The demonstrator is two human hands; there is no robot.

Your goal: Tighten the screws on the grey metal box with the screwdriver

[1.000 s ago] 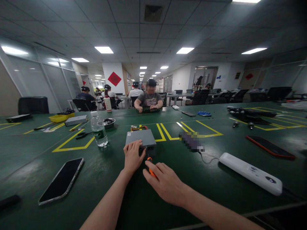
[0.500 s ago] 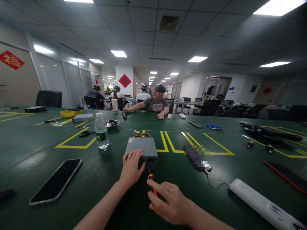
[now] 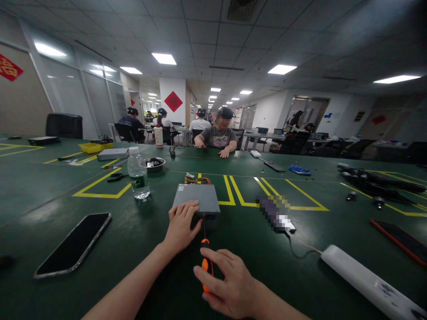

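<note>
A grey metal box (image 3: 198, 199) lies on the green table in front of me, with coloured wires at its far end. My left hand (image 3: 182, 224) rests on its near left corner, fingers curled over the edge. My right hand (image 3: 228, 282) is closed round an orange and black screwdriver (image 3: 206, 262). The screwdriver's thin shaft points at the box's near face.
A phone (image 3: 71, 243) lies at the left and a water bottle (image 3: 138, 173) behind it. A white power strip (image 3: 370, 281) with a cable sits at the right, and a red-edged phone (image 3: 400, 241) beyond. A person sits across the table (image 3: 53, 195). Tools lie far right.
My right hand has drawn back toward me with the screwdriver, so more of the handle and shaft shows. My left hand stays on the box. The view has shifted left.
</note>
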